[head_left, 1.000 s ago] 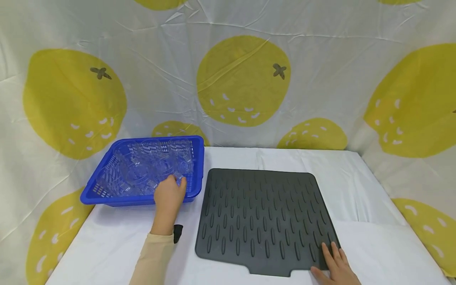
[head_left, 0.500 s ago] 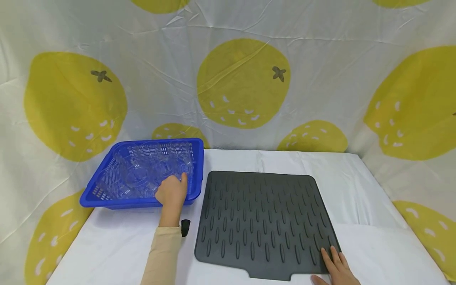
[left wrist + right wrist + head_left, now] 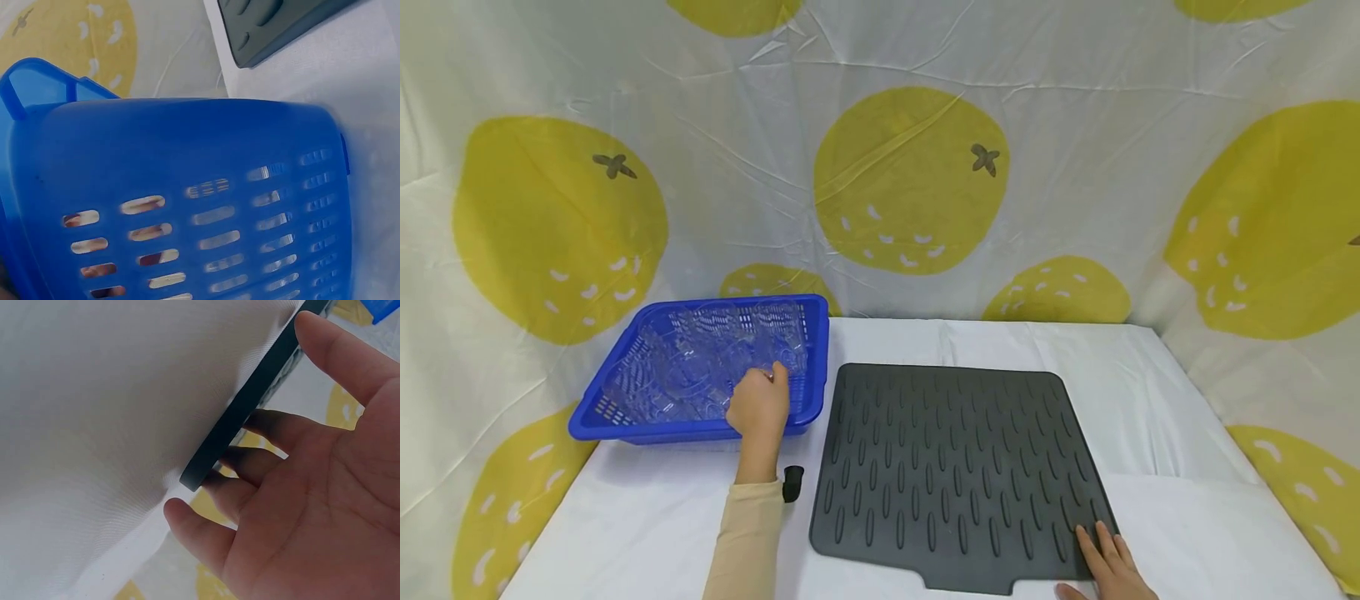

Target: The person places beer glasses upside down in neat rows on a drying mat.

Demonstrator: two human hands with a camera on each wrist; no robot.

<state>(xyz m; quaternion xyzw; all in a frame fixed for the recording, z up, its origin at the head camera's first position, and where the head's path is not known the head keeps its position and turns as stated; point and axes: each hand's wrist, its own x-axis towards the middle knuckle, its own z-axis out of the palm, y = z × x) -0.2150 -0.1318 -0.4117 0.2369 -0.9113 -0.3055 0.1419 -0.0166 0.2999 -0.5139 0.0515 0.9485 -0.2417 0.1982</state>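
In the head view, a blue plastic basket (image 3: 685, 432) at the left holds several clear glasses (image 3: 688, 367). My left hand (image 3: 762, 404) reaches over its front right rim, fingers curled, and grips a clear glass whose edge barely shows beside the thumb. The basket wall (image 3: 181, 147) covers most of this hand in the left wrist view; bits of fingers show through the slots. A dark grey ridged mat (image 3: 955, 475) lies to the basket's right. My right hand (image 3: 1116, 571) rests with extended fingers on its near right corner; in the right wrist view the thumb (image 3: 337, 353) touches the mat's edge.
A white cloth (image 3: 1195, 517) covers the table. Behind and at the sides hangs a pale sheet (image 3: 1075, 192) printed with yellow fruit. A small black piece (image 3: 792, 483) shows beside the left wrist. The mat has a tab (image 3: 970, 581) at its near edge.
The left hand has shifted slightly at the basket's front right corner, its thumb moving a little. The head view has tilted up slightly. The right hand stays on the mat's corner.
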